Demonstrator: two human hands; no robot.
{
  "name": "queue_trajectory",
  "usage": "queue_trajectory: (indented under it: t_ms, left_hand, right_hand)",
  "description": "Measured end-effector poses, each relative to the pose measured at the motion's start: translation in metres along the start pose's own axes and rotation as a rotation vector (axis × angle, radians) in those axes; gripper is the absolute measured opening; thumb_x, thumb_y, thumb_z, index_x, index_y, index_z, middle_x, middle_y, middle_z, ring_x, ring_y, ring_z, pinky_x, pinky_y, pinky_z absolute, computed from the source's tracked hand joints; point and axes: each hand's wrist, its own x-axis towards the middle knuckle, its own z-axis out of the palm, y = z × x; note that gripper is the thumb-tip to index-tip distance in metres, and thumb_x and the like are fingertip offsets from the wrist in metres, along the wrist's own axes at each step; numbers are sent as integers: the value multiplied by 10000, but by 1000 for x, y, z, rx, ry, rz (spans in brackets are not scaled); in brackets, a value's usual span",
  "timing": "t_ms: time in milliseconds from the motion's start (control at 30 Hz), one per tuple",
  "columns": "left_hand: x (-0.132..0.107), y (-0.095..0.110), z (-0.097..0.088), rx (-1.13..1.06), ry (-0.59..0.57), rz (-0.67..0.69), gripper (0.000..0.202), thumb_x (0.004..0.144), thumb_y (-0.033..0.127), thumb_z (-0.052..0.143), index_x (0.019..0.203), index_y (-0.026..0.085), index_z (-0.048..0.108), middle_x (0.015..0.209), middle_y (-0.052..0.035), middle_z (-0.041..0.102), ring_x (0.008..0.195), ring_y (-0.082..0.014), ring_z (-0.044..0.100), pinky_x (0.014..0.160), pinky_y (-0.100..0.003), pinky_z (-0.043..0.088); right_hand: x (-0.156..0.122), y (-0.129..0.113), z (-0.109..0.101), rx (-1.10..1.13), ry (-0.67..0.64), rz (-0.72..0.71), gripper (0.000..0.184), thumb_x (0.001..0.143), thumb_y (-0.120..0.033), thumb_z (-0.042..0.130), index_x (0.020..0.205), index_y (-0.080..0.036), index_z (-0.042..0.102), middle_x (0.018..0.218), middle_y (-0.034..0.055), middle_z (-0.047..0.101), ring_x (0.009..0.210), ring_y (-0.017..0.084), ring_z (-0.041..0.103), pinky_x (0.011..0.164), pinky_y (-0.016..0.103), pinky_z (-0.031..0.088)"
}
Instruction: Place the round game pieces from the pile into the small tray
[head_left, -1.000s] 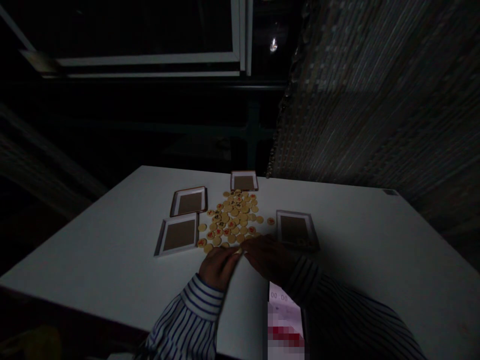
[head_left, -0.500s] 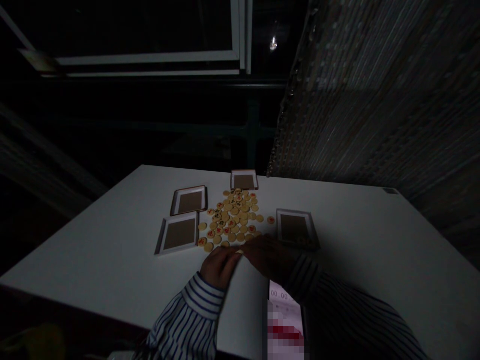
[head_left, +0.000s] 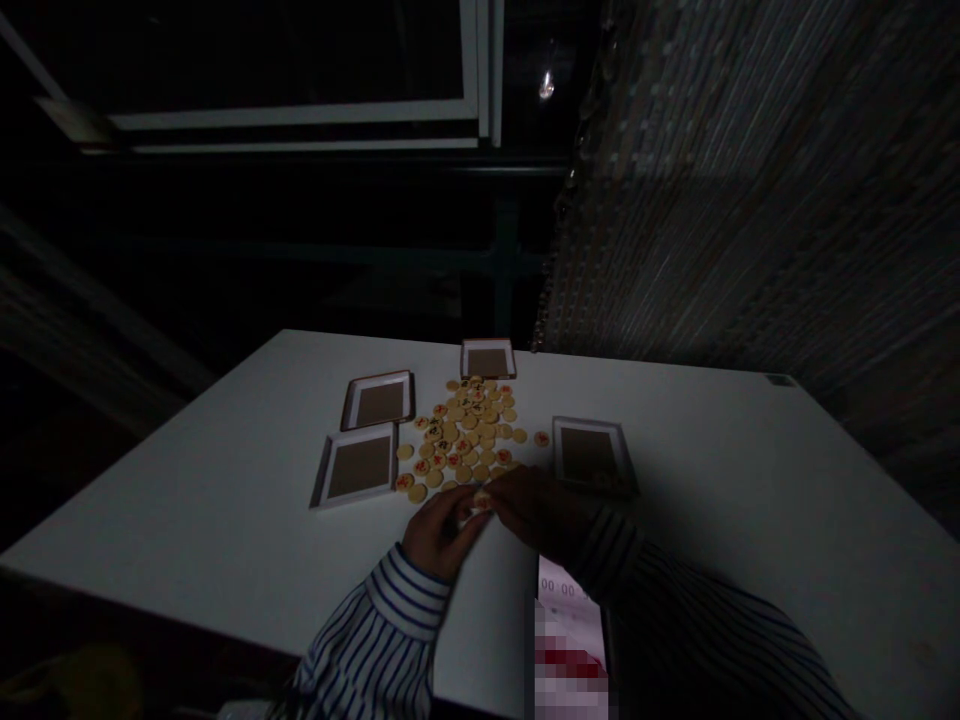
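My left hand (head_left: pixel 433 532) and my right hand (head_left: pixel 534 508) meet at the near edge of a heap of round wooden Chinese chess pieces (head_left: pixel 466 440). Between their fingertips is one Chinese chess piece (head_left: pixel 482 499), its marked face partly showing. The left thumb and fingers curl in at its left side, while the right fingers pinch it from the right. The right hand is dark, and its inner fingers are hidden. Heap pieces lie loosely overlapped, some with red or black characters, others plain side up.
Two shallow trays, a white-walled tray (head_left: pixel 324 470) and a dark-rimmed tray (head_left: pixel 346 402), lie left of the heap. Another tray (head_left: pixel 487 344) is behind it, and one more (head_left: pixel 624 450) is at right. A lit phone (head_left: pixel 566 585) lies under my right wrist on the white table (head_left: pixel 225 480).
My fingers have parted slightly, and the Chinese chess piece between them now shows its marked face. The heap and trays stay where they were.
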Motion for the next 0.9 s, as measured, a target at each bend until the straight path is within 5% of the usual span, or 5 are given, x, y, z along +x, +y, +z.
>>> queue_trajectory:
  t_ms: [333,633,900]
  left_hand:
    - [1,1,0,80,-28,101,237,768,337,540,941,187,601,650,-15,605,592,-126,573,577,-254,488]
    - [2,-18,4,312,183,242,250,676,325,628,884,187,620,995,-102,596,908,-232,551,775,-394,450]
    - [-1,-22,8,487,150,148,215,619,379,647,779,237,672,1112,-89,529,1004,-286,485,811,-439,407]
  right_hand:
    - [-3,3,7,33,-39,7,160,849,-214,447,901,-180,594,825,31,652,800,137,574,756,279,410]
    - [-7,10,10,4,103,86,173,835,-193,444,938,-162,580,868,58,655,825,151,577,753,297,421]
    - [-7,13,11,-37,172,102,161,823,-177,456,929,-155,575,848,61,655,805,149,582,742,293,430]
